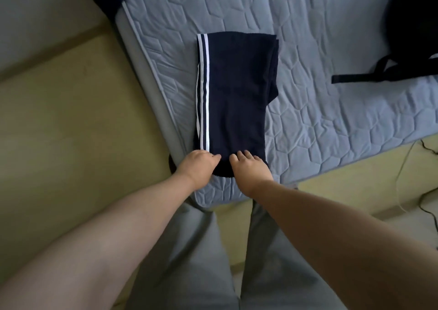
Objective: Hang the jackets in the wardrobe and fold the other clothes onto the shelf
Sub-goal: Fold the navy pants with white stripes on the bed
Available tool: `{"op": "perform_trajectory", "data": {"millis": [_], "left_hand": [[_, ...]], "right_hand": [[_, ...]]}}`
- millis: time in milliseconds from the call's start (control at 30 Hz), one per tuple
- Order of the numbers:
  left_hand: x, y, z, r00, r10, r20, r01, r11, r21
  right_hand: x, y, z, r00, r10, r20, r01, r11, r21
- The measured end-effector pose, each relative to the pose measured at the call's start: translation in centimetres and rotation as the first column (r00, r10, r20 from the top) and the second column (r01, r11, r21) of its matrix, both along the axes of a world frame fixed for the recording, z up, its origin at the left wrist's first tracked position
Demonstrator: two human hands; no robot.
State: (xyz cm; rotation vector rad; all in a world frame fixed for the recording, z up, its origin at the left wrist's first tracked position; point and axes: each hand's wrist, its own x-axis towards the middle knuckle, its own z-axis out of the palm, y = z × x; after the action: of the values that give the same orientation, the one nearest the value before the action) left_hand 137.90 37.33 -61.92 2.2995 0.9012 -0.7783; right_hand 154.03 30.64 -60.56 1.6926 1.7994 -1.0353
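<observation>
Folded trousers (237,91) lie on the mattress (331,37) near its corner, bag (412,25) far right.

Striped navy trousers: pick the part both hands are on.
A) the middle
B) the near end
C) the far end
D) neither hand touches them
B: the left hand and right hand both sit on the end of the striped navy trousers nearest the person, by the mattress corner.

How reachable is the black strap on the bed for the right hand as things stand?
Probably reachable. The right hand rests on the near end of the folded trousers; only bare mattress lies between it and the black strap, though likely a stretch.
</observation>
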Motion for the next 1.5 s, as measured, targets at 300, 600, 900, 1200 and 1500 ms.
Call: {"op": "perform_trajectory", "data": {"millis": [300, 600, 900, 1200, 1500], "left_hand": [[-0.1, -2.8, 1.9, 0.975, -0.041, -0.220, -0.084, 0.842, -0.533], [2.9, 6.9, -1.0, 0.927, 0.334, -0.169, -0.374, 0.802, -0.465], [7.0, 15.2, -5.7, 0.924, 0.383, -0.003, -0.374, 0.899, -0.228], [7.5, 15.1, -10.9, 0.862, 0.502, 0.075, -0.496, 0.864, -0.089], [7.3, 14.9, -10.1, 0.912, 0.400, 0.088, -0.397, 0.916, -0.050]], "right_hand": [[-0.7, -2.7, 0.7, 0.964, -0.065, -0.259, -0.082, 0.850, -0.521], [5.0, 8.7, -2.7, 0.904, -0.399, -0.152, 0.309, 0.858, -0.410], [8.2, 16.4, -7.8, 0.917, -0.379, -0.123, 0.362, 0.922, -0.142], [8.6, 16.9, -12.9, 0.901, -0.425, -0.085, 0.418, 0.904, -0.090], [9.0, 17.2, -11.7, 0.927, -0.364, -0.086, 0.367, 0.930, 0.025]]}}
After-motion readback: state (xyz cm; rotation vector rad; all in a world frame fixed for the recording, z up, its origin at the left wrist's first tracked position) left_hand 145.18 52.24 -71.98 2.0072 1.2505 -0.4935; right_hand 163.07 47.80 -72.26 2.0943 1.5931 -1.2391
